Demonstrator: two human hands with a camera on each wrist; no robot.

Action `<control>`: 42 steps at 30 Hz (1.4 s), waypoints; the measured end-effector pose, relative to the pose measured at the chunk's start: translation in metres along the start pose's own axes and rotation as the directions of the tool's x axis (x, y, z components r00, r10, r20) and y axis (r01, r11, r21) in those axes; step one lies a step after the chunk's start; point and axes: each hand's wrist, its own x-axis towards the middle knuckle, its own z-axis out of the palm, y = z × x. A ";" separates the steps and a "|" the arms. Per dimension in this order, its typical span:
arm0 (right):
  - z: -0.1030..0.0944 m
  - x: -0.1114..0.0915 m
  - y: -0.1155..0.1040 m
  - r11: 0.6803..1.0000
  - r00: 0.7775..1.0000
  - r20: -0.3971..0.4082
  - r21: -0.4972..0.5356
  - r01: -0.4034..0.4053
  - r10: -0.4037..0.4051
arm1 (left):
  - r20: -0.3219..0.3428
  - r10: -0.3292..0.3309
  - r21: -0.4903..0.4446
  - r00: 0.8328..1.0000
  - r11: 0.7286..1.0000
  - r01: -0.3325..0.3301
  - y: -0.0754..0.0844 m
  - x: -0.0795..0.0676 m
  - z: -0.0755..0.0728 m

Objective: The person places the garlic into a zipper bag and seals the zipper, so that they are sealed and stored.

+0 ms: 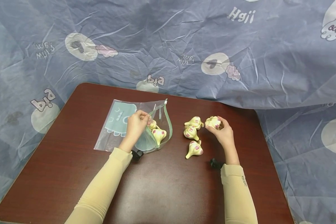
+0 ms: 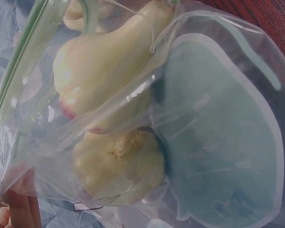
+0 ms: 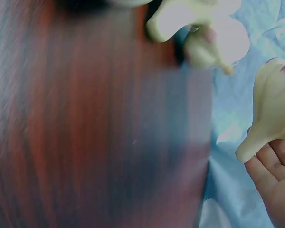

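Note:
My left hand (image 1: 137,125) pinches the green-edged rim of a clear zip bag (image 1: 103,143) and holds its mouth apart toward the right. Inside the bag, a garlic bulb (image 1: 159,135) lies near the opening with another garlic bulb (image 1: 152,125) behind it; the left wrist view shows them through the plastic. A pale blue cartoon print (image 2: 223,128) covers part of the bag. My right hand (image 1: 225,132) grips a garlic bulb (image 3: 270,102) between thumb and fingers, to the right of three loose bulbs, the nearest garlic bulb (image 1: 194,149) among them.
The three loose bulbs lie in a rough column on the dark red-brown table (image 1: 168,186), between the bag and my right hand. A blue patterned cloth (image 1: 162,46) hangs behind the table and down its right side.

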 end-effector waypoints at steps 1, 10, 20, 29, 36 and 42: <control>0.000 -0.001 -0.003 1.000 1.000 0.003 0.015 0.002 -0.002 | -0.001 -0.001 -0.002 1.000 1.000 0.001 0.000 0.000 0.000; 0.006 -0.006 -0.029 0.987 0.998 0.034 0.154 0.048 -0.053 | 0.005 -0.007 -0.024 1.000 1.000 0.007 -0.001 0.001 0.000; 0.022 -0.011 -0.055 0.973 0.993 0.083 0.219 0.067 -0.087 | 0.008 -0.013 -0.034 1.000 0.999 0.014 -0.001 0.001 -0.001; 0.053 -0.020 -0.077 0.967 0.969 0.196 0.231 0.106 -0.153 | 0.006 -0.009 -0.041 1.000 0.999 0.010 -0.001 0.002 -0.001; 0.081 -0.029 -0.091 0.974 0.942 0.293 0.199 0.105 -0.161 | 0.006 -0.020 -0.007 1.000 1.000 0.020 0.000 0.000 -0.002; 0.102 -0.033 -0.101 0.965 0.919 0.337 0.228 0.133 -0.206 | 0.006 -0.015 -0.030 1.000 0.999 0.015 0.001 0.000 -0.002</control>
